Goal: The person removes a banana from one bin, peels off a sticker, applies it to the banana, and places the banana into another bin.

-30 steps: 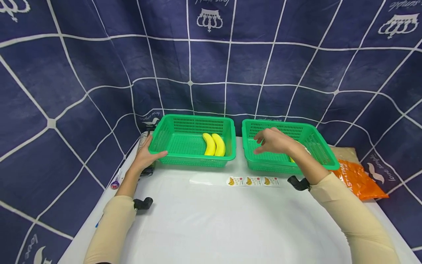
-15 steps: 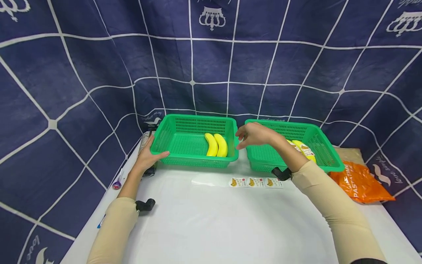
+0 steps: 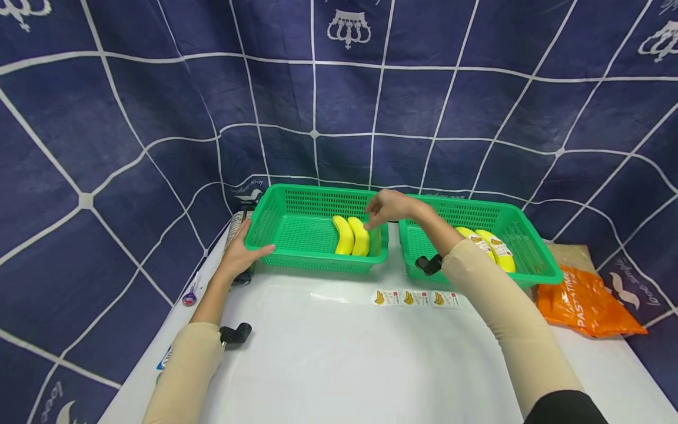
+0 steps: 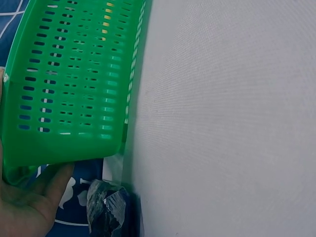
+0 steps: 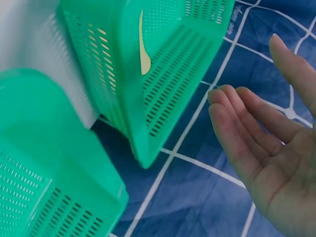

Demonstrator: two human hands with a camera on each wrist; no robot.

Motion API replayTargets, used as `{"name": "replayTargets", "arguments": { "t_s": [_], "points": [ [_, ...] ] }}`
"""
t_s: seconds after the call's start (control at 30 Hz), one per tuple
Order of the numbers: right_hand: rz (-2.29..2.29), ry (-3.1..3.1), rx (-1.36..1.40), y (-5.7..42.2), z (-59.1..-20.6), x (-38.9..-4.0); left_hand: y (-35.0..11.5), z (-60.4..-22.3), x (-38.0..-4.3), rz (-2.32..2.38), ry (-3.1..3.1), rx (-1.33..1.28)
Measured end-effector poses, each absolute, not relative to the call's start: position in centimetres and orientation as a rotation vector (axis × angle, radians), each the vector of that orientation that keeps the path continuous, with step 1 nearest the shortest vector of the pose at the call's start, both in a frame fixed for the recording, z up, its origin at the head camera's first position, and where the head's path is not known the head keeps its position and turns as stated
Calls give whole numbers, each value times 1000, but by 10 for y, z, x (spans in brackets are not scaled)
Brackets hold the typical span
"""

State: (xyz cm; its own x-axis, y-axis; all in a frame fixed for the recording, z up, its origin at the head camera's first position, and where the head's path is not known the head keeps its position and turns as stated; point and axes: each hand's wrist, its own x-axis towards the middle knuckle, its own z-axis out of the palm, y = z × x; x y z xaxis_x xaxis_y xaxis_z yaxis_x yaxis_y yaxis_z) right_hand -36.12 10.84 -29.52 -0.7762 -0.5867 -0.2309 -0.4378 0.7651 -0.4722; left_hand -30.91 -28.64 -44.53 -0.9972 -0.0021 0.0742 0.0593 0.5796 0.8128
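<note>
Holding the left basket (image 3: 312, 262) by its end with the left grip (image 3: 236, 256), partly cut off in the left wrist view. Seeming, from the head, to meet two bananas (image 3: 360, 238) inside its right end with the right grip (image 3: 389, 208); from the right wrist, loosely spread, holding nothing. Able to make out only slivers of yellow there.

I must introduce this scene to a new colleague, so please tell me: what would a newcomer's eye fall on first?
Probably the yellow against the green: two bananas lie in the left basket, and two labelled bananas in the right basket. Next, perhaps, the orange bag to the right of the baskets, and the right hand near the left basket's right end.
</note>
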Motion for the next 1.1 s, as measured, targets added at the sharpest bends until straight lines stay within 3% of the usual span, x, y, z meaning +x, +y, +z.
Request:
{"name": "replayTargets", "arguments": {
  "t_s": [1.1],
  "points": [
    [-564,2457,-482,49,-355,-445,-285,-444,-305,-1451,-2713,-40]
  ]
}}
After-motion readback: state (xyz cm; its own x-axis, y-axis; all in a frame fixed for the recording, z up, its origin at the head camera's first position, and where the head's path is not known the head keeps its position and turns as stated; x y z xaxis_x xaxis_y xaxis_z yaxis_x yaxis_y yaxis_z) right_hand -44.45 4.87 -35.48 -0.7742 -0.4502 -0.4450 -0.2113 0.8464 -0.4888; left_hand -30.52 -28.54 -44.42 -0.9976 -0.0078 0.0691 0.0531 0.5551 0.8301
